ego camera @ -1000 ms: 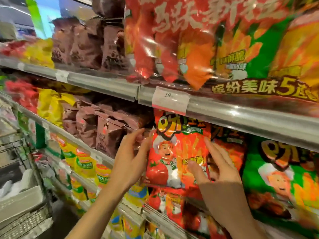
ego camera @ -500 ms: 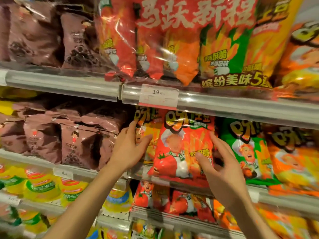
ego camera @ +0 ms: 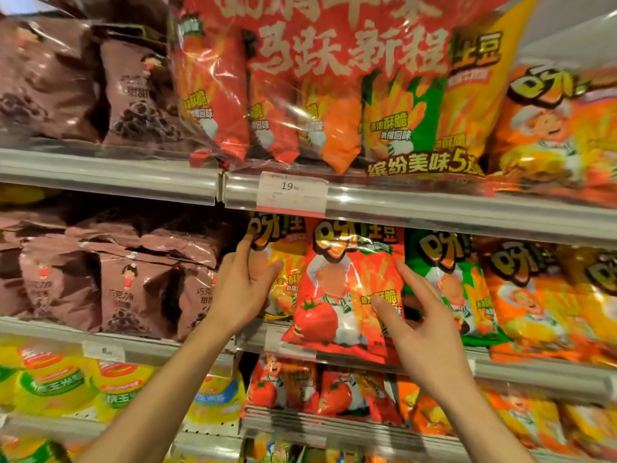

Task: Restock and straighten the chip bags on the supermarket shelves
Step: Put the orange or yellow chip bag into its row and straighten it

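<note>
Straightening is in hand on the middle shelf [ego camera: 541, 370]. The red bag [ego camera: 347, 289] stands at the front, between a yellow bag [ego camera: 283, 282] on its left and a green bag [ego camera: 444, 272] on its right, its bottom edge overhanging the rail. The right hand [ego camera: 424, 332] pinches its right edge — thumb on the face, fingers apparently tucked behind. The left hand [ego camera: 247, 289] lies with straight fingers on the yellow bag. The next move likely calls for seating the red bag back and upright — gently, so neighbours stay put.

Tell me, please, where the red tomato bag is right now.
In the head view, the red tomato bag stands on the middle shelf under the price tag, between a yellow bag, left, and a green bag, right.
</note>
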A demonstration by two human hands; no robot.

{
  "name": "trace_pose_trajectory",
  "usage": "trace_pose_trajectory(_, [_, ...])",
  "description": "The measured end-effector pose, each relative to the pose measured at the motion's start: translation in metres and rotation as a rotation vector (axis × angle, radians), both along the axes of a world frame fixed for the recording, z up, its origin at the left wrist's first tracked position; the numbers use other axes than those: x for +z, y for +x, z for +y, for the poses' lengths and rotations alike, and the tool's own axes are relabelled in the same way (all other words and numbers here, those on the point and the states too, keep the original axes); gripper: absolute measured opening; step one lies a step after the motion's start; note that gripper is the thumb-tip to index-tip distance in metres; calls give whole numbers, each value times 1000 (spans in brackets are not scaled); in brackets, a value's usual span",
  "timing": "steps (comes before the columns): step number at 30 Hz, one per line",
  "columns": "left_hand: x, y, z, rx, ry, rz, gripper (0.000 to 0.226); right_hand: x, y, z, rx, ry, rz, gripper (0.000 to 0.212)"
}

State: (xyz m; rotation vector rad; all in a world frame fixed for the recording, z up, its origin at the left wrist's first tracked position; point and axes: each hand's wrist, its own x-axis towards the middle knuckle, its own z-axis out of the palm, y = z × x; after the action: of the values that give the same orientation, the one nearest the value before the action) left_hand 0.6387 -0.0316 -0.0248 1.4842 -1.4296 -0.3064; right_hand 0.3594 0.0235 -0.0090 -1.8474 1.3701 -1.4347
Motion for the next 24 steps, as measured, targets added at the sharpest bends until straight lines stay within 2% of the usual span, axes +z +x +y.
trace_pose_trajectory(15, [4,9,41,90,-141,-7,76,1,-20,14,-18,3,-13,61])
trace_pose_trajectory(24, [-2,45,94,160,-181,9,75,-4,8,10,-32,-10,20,65])
